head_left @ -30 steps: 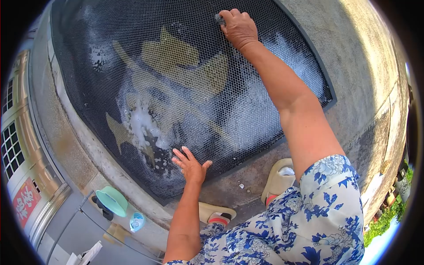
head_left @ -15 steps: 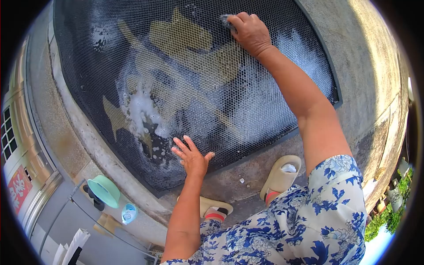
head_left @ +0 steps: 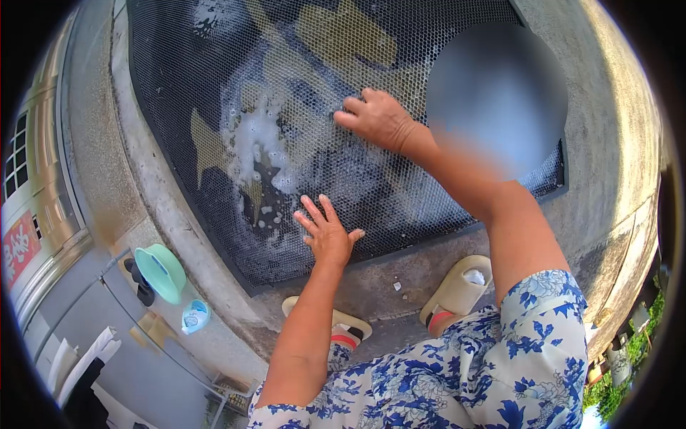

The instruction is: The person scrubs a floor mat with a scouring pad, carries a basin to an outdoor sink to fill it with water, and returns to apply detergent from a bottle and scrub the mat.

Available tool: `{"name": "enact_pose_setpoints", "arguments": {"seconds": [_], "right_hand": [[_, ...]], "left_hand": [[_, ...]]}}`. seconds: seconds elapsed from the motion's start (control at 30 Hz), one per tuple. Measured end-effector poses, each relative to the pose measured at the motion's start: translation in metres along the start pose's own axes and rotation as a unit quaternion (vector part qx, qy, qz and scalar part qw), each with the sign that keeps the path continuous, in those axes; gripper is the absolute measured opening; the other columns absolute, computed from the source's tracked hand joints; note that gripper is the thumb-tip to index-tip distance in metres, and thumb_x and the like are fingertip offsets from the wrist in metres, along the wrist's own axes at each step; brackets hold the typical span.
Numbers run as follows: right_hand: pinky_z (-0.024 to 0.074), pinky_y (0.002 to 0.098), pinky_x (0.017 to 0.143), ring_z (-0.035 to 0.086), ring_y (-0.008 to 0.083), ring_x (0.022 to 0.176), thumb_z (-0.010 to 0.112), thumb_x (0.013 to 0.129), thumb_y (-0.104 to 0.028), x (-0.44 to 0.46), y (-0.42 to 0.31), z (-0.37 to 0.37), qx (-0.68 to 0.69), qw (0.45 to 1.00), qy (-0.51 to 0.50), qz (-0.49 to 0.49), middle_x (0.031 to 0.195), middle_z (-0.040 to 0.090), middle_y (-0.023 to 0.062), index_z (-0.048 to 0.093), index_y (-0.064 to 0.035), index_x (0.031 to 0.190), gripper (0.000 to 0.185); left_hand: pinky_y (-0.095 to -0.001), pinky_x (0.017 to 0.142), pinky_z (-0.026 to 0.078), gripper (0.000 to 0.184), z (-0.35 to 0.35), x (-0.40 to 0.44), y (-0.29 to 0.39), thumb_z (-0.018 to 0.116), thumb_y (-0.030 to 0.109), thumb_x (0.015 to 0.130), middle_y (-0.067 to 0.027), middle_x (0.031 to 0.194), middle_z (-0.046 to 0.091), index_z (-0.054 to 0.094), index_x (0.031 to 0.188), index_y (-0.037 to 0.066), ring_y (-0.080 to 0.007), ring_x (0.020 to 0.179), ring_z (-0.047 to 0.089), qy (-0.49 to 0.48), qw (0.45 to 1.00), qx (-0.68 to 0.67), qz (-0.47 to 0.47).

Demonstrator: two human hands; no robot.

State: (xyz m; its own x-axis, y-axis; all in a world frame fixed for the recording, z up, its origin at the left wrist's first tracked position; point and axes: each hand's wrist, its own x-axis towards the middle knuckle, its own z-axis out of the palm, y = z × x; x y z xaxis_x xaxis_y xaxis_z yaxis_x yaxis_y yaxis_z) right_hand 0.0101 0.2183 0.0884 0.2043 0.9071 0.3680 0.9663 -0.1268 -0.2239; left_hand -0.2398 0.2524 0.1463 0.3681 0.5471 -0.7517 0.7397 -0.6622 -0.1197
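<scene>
A dark honeycomb-textured mat (head_left: pixel 168 121) with yellowish shapes lies on the ground before me, wet and streaked with white suds (head_left: pixel 261 139). My right hand (head_left: pixel 379 120) is curled and pressed down near the mat's middle. The grey wiry scouring pad it gripped half a second ago is now hidden beneath the fingers. Close to the mat's near edge, my left hand (head_left: pixel 330 234) has its fingers spread and holds nothing; whether it touches the mat I cannot tell.
A blurred round patch hides the mat's right part. At the left, past the concrete border (head_left: pixel 189 222), are a green basin (head_left: pixel 161 273), a small blue-and-white container (head_left: pixel 195 316) and dark shoes (head_left: pixel 139 282). My beige slippers (head_left: pixel 461 286) stand at the near edge.
My right hand has come from the far part of the mat down and nearer to me. My left hand stays spread over the near edge. The view has shifted slightly.
</scene>
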Motion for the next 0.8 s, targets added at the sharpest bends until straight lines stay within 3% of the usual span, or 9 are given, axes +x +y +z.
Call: {"name": "enact_pose_setpoints", "arguments": {"seconds": [0.07,0.2,0.33,0.4,0.5,0.57,0.6,0.7,0.8], "right_hand": [[0.0518,0.0336,0.065,0.06,0.0209,0.081,0.057,0.083,-0.012,0.039,0.058,-0.006,-0.131,0.983,-0.008,0.127,0.094,0.058,0.0004,0.056,-0.0208,0.103,0.022],[0.0519,0.0375,0.065,0.06,0.026,0.084,0.06,0.083,-0.015,0.066,0.093,-0.01,-0.141,0.932,0.064,0.328,0.096,0.061,0.0025,0.059,-0.0197,0.101,0.019],[0.0506,0.0355,0.064,0.059,0.0237,0.08,0.063,0.079,-0.017,0.032,-0.026,0.005,-0.031,0.993,-0.071,0.091,0.09,0.058,0.0034,0.058,-0.0167,0.094,0.016],[0.0506,0.0344,0.062,0.058,0.0213,0.078,0.062,0.078,-0.016,0.004,-0.08,0.001,0.069,0.99,-0.121,-0.006,0.087,0.057,0.0027,0.058,-0.0179,0.093,0.015],[0.0507,0.0337,0.061,0.057,0.0204,0.076,0.063,0.078,-0.016,0.005,-0.061,0.009,0.089,0.989,-0.024,-0.116,0.086,0.055,0.0024,0.058,-0.0188,0.093,0.016],[0.0514,0.034,0.059,0.057,0.0215,0.073,0.063,0.077,-0.015,0.036,-0.003,0.014,-0.017,1.0,0.015,0.008,0.084,0.054,0.0026,0.058,-0.0196,0.096,0.02],[0.0525,0.0353,0.067,0.057,0.0239,0.078,0.067,0.073,-0.013,0.05,0.027,0.011,-0.056,0.993,-0.016,0.105,0.099,0.058,0.0027,0.057,-0.0203,0.108,0.037],[0.0527,0.0405,0.069,0.059,0.0267,0.083,0.067,0.078,-0.016,0.079,0.083,0.008,-0.17,0.952,0.007,0.255,0.102,0.059,0.0029,0.057,-0.0238,0.112,0.036],[0.0522,0.0416,0.069,0.059,0.0277,0.082,0.067,0.078,-0.018,0.085,0.038,0.009,-0.116,0.95,0.04,0.289,0.1,0.058,0.0036,0.057,-0.023,0.109,0.033]], "left_hand": [[-0.0623,0.098,0.041,0.119,-0.003,0.001,0.001,0.08,0.046,0.07,-0.0229,0.154,-0.017,0.0,0.151,0.009,-0.0501,0.141,-0.002,-0.001,1.0,-0.002,0.0],[-0.0649,0.096,0.041,0.118,-0.004,0.002,-0.001,0.08,0.046,0.07,-0.0231,0.154,-0.015,0.002,0.151,0.01,-0.0513,0.14,-0.003,-0.003,1.0,-0.008,0.003],[-0.0698,0.096,0.036,0.118,-0.007,0.001,-0.001,0.081,0.044,0.069,-0.0226,0.155,-0.015,0.004,0.151,0.009,-0.0535,0.139,-0.004,-0.01,0.999,-0.046,0.006],[-0.0705,0.096,0.035,0.118,-0.003,0.001,-0.003,0.081,0.043,0.069,-0.0226,0.155,-0.015,0.005,0.151,0.009,-0.0539,0.139,-0.004,0.0,0.999,-0.053,0.01],[-0.0712,0.095,0.035,0.118,-0.001,0.003,-0.004,0.082,0.043,0.068,-0.0227,0.155,-0.015,0.005,0.151,0.009,-0.0544,0.139,-0.003,0.013,0.998,-0.058,0.017],[-0.0708,0.095,0.036,0.118,-0.001,0.001,-0.004,0.082,0.042,0.068,-0.0228,0.155,-0.015,0.005,0.151,0.009,-0.0544,0.139,-0.003,0.017,0.998,-0.061,0.022],[-0.0708,0.095,0.036,0.118,-0.001,0.001,-0.003,0.082,0.042,0.068,-0.0228,0.155,-0.015,0.005,0.151,0.009,-0.0544,0.139,-0.003,0.018,0.998,-0.061,0.024],[-0.0705,0.095,0.037,0.118,-0.002,0.004,-0.005,0.082,0.043,0.068,-0.0228,0.155,-0.016,0.004,0.151,0.009,-0.0544,0.139,-0.004,-0.004,0.999,-0.05,0.011],[-0.0712,0.094,0.036,0.119,-0.001,0.004,-0.003,0.081,0.044,0.068,-0.0234,0.154,-0.016,0.004,0.151,0.01,-0.0542,0.139,-0.004,0.011,0.998,-0.065,0.019]]}}
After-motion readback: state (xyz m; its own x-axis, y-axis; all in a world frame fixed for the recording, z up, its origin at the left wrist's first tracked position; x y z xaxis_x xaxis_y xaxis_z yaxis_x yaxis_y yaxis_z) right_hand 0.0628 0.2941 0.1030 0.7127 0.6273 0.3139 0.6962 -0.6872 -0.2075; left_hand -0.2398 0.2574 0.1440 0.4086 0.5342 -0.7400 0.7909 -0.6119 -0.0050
